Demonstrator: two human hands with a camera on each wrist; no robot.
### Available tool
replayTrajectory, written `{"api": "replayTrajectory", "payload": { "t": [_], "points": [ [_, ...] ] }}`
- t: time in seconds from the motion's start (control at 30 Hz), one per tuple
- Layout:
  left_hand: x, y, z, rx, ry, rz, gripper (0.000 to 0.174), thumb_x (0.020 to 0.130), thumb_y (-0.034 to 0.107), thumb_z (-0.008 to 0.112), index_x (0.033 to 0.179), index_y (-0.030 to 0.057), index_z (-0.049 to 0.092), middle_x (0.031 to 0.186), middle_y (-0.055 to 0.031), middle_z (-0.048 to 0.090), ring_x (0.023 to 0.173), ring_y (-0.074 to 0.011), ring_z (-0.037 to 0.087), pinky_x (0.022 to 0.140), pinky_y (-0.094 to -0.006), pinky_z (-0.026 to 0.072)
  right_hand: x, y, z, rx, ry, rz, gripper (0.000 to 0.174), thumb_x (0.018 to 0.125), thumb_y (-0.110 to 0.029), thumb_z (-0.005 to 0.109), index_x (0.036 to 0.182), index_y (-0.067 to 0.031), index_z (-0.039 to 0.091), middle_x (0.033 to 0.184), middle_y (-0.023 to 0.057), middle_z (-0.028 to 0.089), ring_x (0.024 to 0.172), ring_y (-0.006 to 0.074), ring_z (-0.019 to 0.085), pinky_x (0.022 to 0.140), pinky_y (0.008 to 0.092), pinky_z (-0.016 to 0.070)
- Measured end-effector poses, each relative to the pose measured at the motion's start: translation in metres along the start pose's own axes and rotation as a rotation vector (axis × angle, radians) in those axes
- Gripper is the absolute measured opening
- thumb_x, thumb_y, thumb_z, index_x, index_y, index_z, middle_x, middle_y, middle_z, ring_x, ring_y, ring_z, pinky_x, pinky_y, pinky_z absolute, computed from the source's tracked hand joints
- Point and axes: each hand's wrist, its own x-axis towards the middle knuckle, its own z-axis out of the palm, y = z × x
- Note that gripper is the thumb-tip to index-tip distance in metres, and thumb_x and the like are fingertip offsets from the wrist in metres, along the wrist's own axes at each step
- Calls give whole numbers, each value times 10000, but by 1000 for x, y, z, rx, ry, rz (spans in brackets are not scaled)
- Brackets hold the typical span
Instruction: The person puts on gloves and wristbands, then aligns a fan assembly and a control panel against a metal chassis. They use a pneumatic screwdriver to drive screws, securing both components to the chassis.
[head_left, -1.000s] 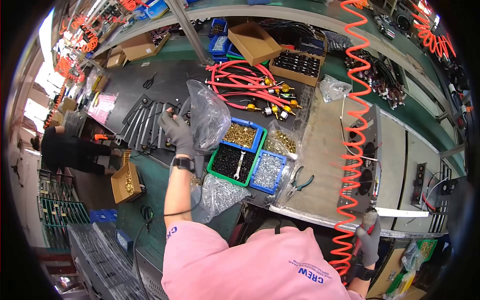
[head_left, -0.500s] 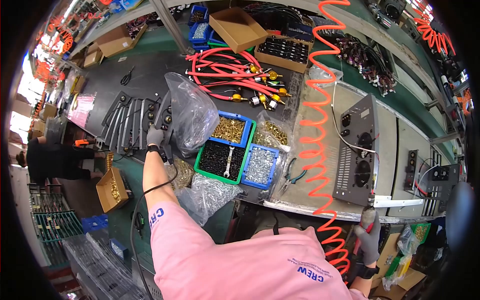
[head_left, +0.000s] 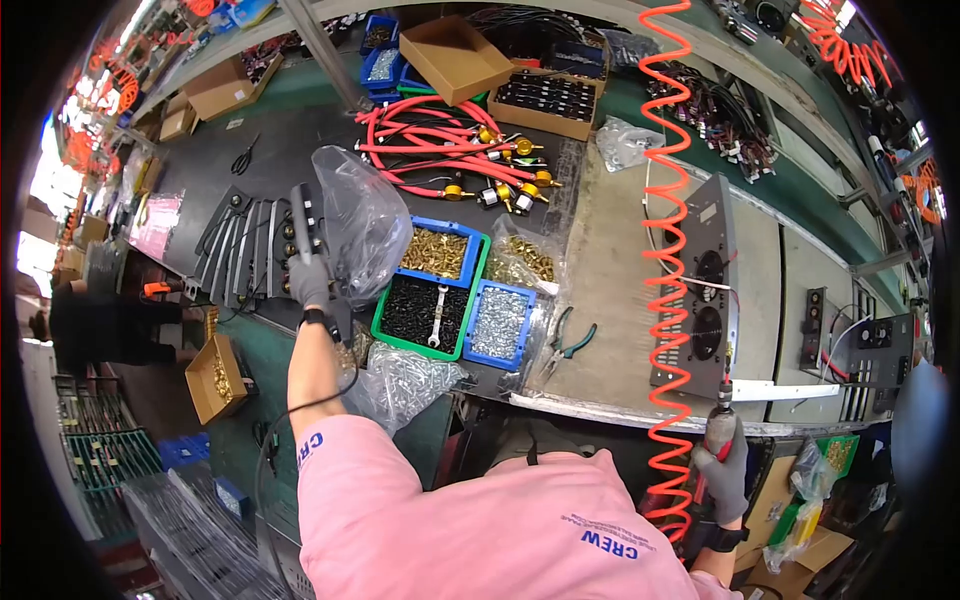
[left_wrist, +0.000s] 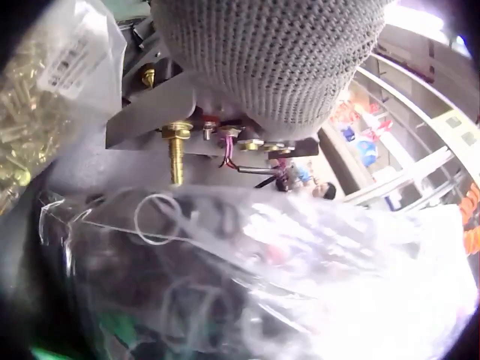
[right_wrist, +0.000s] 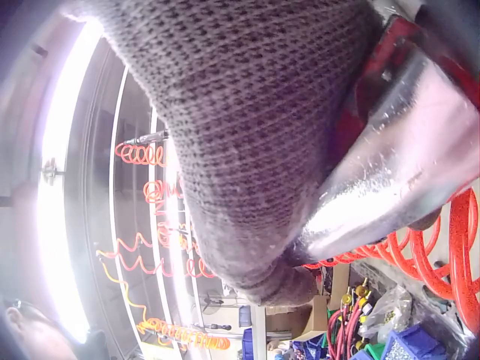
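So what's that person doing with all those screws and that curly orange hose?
A person in a pink shirt is working at a bench. Their gloved left hand holds a dark metal panel with a brass fitting, over a row of similar panels and beside a clear plastic bag. Their gloved right hand grips an air screwdriver near the bench edge, joined to the curly orange hose. Trays of brass, black and silver screws sit in between, untouched.

A wrench (head_left: 436,313) lies in the bin (head_left: 377,322), pliers (head_left: 566,337) to its right.
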Motion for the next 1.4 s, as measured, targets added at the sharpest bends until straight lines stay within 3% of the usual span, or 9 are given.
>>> {"api": "replayTrajectory", "payload": {
  "t": [0.07, 0.27, 0.4, 0.6, 0.77, 0.9, 1.0, 1.27, 1.4],
  "points": [
    [-1, -5, -27, -156, 20, -64, 384, 737, 363, 576, 977, 66, 540, 853, -190, 628, 803, -364, 608, 701, -444, 461, -3, 3, -6, 19, 11, 12, 403, 633, -42, 599, 1012, -31, 461, 764, 6, 478, 662, 84, 445, 601, 229, 398],
    [-36, 32, -121, -565, 315, 241, 269, 792, 237, 629, 933, 26, 540, 741, -107, 620, 647, -217, 603, 596, -324, 459, -10, 15, -24, 100, 71, 15, 456, 646, -14, 580, 1077, -26, 432, 736, 26, 493, 569, 99, 491, 504, 238, 428],
    [-87, 92, -156, -656, 333, 697, 225, 787, 205, 641, 889, 23, 557, 657, -63, 568, 566, -155, 540, 549, -320, 430, -13, 33, -42, 125, 61, -106, 478, 651, 0, 564, 1104, -30, 414, 712, 31, 492, 520, 108, 492, 450, 242, 429],
    [-213, 205, -181, -646, 330, 1402, 241, 624, 1, 655, 827, 40, 531, 633, -80, 492, 566, -274, 487, 531, -364, 389, -36, 61, -89, 100, 123, -142, 424, 645, -2, 584, 1038, -52, 431, 717, 15, 486, 588, 91, 482, 522, 234, 416],
    [-337, 299, -199, -838, 165, 1793, 325, 531, -29, 639, 824, 40, 515, 677, -89, 497, 614, -286, 497, 557, -366, 397, -67, 103, -141, -11, 179, -189, 532, 631, -91, 672, 1095, -56, 414, 841, 20, 491, 729, 107, 481, 669, 265, 424],
    [-431, 364, -186, -895, -16, 1886, 311, 567, -38, 632, 840, 53, 514, 773, -100, 515, 665, -299, 517, 583, -379, 413, -92, 139, -178, 15, 200, -156, 711, 637, -165, 707, 1243, -56, 351, 980, 61, 511, 857, 159, 508, 776, 305, 425],
    [-499, 402, -170, -951, -387, 1863, 247, 660, -12, 608, 873, 28, 490, 785, -129, 490, 666, -304, 517, 572, -349, 411, -106, 178, -197, -28, 274, -206, 736, 640, -209, 700, 1266, -78, 337, 1051, 109, 534, 959, 232, 543, 824, 342, 428],
    [-588, 472, -34, -232, -707, 1949, 234, 659, 176, 583, 851, 41, 578, 790, -194, 574, 756, -390, 544, 648, -446, 429, -141, 206, -222, -111, 349, 82, 730, 641, -322, 655, 1259, -139, 312, 818, 194, 609, 763, 377, 596, 679, 409, 466],
    [-606, 478, 10, 18, -1012, 1927, 285, 585, 217, 616, 804, 35, 598, 718, -202, 583, 674, -353, 570, 615, -386, 447, -141, 218, -222, -122, 443, 130, 735, 648, -327, 649, 1268, -137, 303, 826, 203, 604, 772, 385, 588, 688, 416, 460]
  ]
}}
